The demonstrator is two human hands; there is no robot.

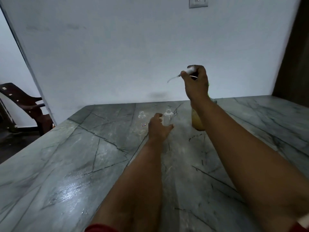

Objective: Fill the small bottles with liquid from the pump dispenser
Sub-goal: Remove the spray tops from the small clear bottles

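Note:
Two small clear bottles stand uncapped on the marble table [83, 164]. The left bottle [142, 120] carries a small label. My left hand [158, 128] curls around the lower part of the right bottle [168, 117]; thumb and fingers sit at its sides. My right hand [195, 82] is raised and grips the white pump head [190, 71], lifted out, with its thin dip tube [173, 79] trailing to the left in the air. The dispenser bottle [197, 122] with yellowish liquid stands behind my right forearm, mostly hidden.
A white wall rises right behind the table's far edge. A dark wooden chair [28, 104] stands off the table at the far left. A switch plate [198, 2] is on the wall at the top.

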